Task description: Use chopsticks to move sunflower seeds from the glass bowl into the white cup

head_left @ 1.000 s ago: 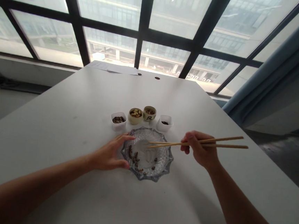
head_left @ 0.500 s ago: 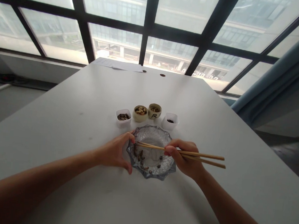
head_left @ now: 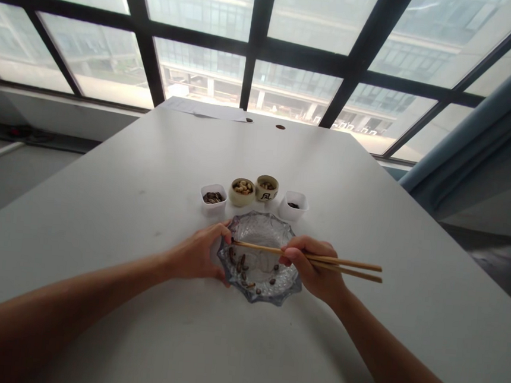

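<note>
My right hand point(head_left: 314, 267) grips a pair of wooden chopsticks point(head_left: 347, 264) over the right side of a scalloped clear glass bowl point(head_left: 268, 299). Their tips reach across to the bowl's left wall, close to my left fingertips, where a small dark seed point(head_left: 233, 240) appears at the ends. Around the left rim, my left hand point(head_left: 203, 251) holds the bowl, fingers at the upper edge and thumb at the lower. Several dark seeds point(head_left: 241, 263) lie scattered inside, mostly along the left and front.
Beyond the bowl stand a white cup of striped seeds point(head_left: 213, 198), a cream cup of peanuts point(head_left: 242, 188), a cream cup with a black character point(head_left: 266, 196) and a white cup with a few dark seeds point(head_left: 293, 207). Papers point(head_left: 204, 110) lie at the white table's far edge.
My left thumb has closed in against the bowl's rim, where it was apart before. The chopstick tips have come closer together at the left wall. The view has shifted slightly.
</note>
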The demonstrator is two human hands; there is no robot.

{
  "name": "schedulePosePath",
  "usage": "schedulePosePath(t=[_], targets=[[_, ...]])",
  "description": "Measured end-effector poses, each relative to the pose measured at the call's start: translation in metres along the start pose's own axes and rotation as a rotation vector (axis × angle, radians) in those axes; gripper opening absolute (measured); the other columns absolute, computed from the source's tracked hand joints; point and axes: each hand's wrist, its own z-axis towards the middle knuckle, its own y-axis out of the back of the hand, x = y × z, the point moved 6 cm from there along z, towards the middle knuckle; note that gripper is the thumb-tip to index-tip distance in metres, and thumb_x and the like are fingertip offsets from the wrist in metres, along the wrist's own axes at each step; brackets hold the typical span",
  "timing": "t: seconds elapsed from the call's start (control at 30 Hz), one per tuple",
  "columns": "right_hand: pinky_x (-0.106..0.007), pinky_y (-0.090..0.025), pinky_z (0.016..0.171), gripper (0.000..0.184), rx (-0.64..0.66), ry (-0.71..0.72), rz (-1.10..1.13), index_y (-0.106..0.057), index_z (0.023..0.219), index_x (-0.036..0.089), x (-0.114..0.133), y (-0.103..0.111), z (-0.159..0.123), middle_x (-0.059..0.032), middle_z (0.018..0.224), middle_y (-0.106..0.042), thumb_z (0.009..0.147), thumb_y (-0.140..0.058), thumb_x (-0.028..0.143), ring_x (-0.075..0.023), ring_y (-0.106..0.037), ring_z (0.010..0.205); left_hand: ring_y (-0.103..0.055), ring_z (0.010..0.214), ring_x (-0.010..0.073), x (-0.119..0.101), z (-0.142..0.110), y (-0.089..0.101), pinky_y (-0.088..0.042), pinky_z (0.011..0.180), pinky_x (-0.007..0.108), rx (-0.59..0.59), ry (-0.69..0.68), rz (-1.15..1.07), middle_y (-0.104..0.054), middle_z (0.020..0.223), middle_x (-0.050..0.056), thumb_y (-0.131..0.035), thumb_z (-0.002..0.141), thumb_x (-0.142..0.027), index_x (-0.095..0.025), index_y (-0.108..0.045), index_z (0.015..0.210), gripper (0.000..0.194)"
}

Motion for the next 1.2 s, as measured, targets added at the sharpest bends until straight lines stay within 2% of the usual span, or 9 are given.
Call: schedulePosePath(t=[0.2, 0.43, 0.77, 1.0, 1.2], targets=[[-0.021, -0.052, 0.047, 0.029, -0.066, -0.018, 0.036, -0.066, 0.072, 0.018, -0.002, 0.003, 0.0, -0.002, 0.056, -0.069, 0.094, -0.062, 0.037, -0.0131, -0.063, 0.046, -0.055, 0.129, 0.0334, 0.003, 0.0, -0.001, -0.046, 0.106, 0.046, -0.001, -0.018, -0.003, -0.047, 0.152, 0.013, -0.092, 0.045, -0.049, -0.023, -0.053, 0.099, 0.071], [-0.022, -0.052, 0.044, 0.032, -0.156, -0.047, 0.052, -0.066, 0.072, 0.018, -0.007, 0.016, 0.002, -0.0031, 0.056, -0.069, 0.094, -0.062, 0.042, -0.0139, -0.063, 0.045, -0.051, 0.135, 0.0354, 0.002, -0.001, -0.001, -0.044, 0.109, 0.048, -0.007, -0.007, 0.014, -0.047, 0.152, 0.016, -0.092, 0.045, -0.049, -0.023, -0.053, 0.098, 0.071], [-0.02, -0.044, 0.039, 0.041, -0.01, 0.002, -0.134, -0.063, 0.058, 0.016, 0.01, 0.032, 0.007, -0.0038, 0.049, -0.064, 0.095, -0.059, 0.034, -0.0115, -0.056, 0.039, -0.051, 0.134, 0.0354, 0.001, 0.0, 0.0, -0.045, 0.109, 0.047, -0.017, -0.005, 0.008, -0.048, 0.151, 0.015, -0.093, 0.044, -0.049, -0.023, -0.053, 0.096, 0.071], [-0.019, -0.041, 0.039, 0.036, 0.098, 0.007, -0.16, -0.065, 0.058, 0.016, 0.014, 0.025, 0.009, -0.0027, 0.048, -0.064, 0.092, -0.061, 0.03, -0.0107, -0.056, 0.038, -0.051, 0.134, 0.0356, 0.0, -0.001, 0.0, -0.044, 0.109, 0.05, -0.002, 0.024, 0.006, -0.046, 0.153, 0.015, -0.092, 0.044, -0.047, -0.023, -0.054, 0.097, 0.07], [-0.02, -0.045, 0.041, 0.034, 0.105, -0.032, -0.136, -0.067, 0.062, 0.018, 0.013, 0.02, 0.008, -0.0026, 0.051, -0.066, 0.091, -0.063, 0.035, -0.0117, -0.058, 0.041, -0.053, 0.132, 0.0353, -0.001, -0.001, 0.0, -0.045, 0.108, 0.049, 0.005, 0.003, -0.013, -0.046, 0.153, 0.016, -0.092, 0.045, -0.051, -0.023, -0.053, 0.098, 0.071]])
